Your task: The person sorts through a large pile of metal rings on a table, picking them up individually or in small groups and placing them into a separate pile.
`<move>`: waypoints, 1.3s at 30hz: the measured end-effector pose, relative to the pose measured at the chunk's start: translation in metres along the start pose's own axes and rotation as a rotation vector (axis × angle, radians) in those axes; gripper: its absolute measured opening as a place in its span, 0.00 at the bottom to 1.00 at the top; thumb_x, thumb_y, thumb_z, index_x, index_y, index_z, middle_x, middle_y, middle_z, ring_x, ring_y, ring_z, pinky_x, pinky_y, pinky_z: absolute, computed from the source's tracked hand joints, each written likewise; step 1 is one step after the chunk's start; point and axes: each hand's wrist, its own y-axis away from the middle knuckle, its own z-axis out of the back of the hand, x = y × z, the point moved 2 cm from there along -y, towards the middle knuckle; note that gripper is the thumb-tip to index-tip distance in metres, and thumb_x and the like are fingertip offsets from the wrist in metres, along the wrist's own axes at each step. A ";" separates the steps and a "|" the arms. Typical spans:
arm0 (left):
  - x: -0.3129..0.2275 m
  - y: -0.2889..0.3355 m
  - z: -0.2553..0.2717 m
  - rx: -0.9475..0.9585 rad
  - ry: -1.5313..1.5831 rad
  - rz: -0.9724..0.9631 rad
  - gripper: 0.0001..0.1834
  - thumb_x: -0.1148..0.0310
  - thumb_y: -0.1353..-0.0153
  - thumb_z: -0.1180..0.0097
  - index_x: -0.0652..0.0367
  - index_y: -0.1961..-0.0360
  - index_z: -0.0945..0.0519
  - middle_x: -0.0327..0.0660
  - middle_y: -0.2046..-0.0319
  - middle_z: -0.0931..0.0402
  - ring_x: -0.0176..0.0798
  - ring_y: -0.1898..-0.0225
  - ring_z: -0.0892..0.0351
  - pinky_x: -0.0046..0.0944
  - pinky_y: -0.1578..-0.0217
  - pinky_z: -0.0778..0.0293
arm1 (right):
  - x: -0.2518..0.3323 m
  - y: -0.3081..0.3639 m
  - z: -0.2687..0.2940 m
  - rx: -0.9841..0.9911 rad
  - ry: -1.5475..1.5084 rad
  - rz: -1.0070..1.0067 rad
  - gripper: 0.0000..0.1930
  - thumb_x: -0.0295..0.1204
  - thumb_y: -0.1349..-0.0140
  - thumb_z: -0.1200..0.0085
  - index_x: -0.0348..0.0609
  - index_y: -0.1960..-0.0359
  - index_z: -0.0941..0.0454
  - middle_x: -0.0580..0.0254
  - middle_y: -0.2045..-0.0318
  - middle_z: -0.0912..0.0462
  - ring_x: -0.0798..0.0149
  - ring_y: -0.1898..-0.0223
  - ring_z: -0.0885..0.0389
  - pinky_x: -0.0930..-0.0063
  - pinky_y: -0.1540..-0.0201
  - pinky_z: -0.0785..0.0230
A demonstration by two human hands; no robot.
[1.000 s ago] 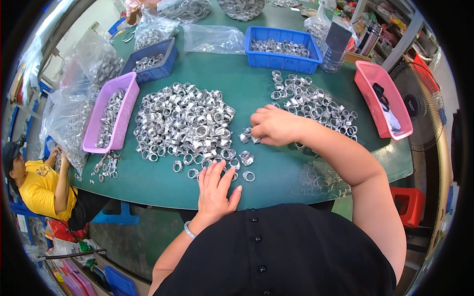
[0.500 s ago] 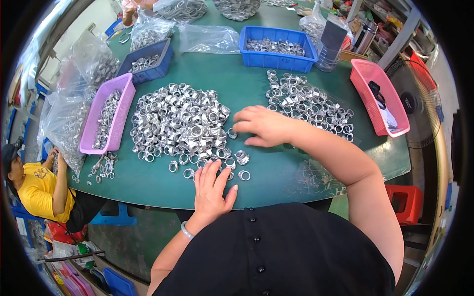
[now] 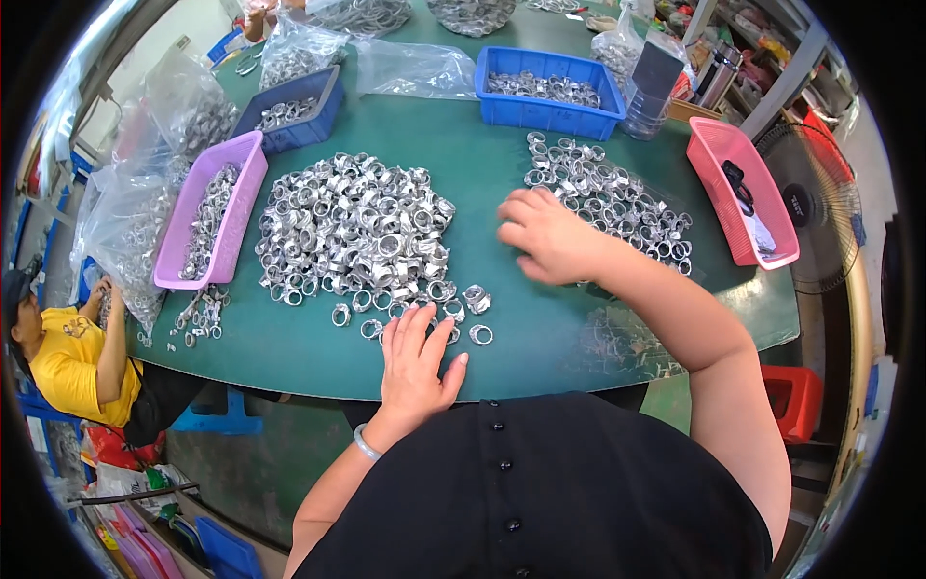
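A large heap of silver metal rings (image 3: 357,227) lies on the green table left of centre. My left hand (image 3: 415,362) rests at the heap's near edge, fingers stretched out and touching a few loose rings there. Beside those fingertips lie another ring (image 3: 480,334) and a small cluster of rings (image 3: 476,299). My right hand (image 3: 548,236) is over the table at the left edge of a second, flatter spread of rings (image 3: 617,198). Its fingers are curled downward, and the fingertips hide whatever they may hold.
Blue bins of rings (image 3: 550,118) (image 3: 333,106) stand at the back. A pink-purple basket (image 3: 253,183) and bulging clear bags (image 3: 125,232) are at left. A pink basket (image 3: 786,227) and a fan (image 3: 805,207) stand at right. A person in yellow (image 3: 82,372) works at far left.
My right hand has moved right, from beside the large heap to the flatter spread. A ring that lay by its fingers is no longer visible there. My left hand stays nearly in place.
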 end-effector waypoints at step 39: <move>0.014 0.016 0.010 -0.420 0.208 0.099 0.30 0.80 0.52 0.52 0.66 0.43 0.32 0.51 0.44 0.30 0.61 0.37 0.38 0.58 0.35 0.54 | 0.116 -0.026 -0.013 -0.021 -0.331 0.023 0.15 0.31 0.51 0.38 0.47 0.61 0.24 0.62 0.64 0.27 0.58 0.59 0.27 0.64 0.59 0.33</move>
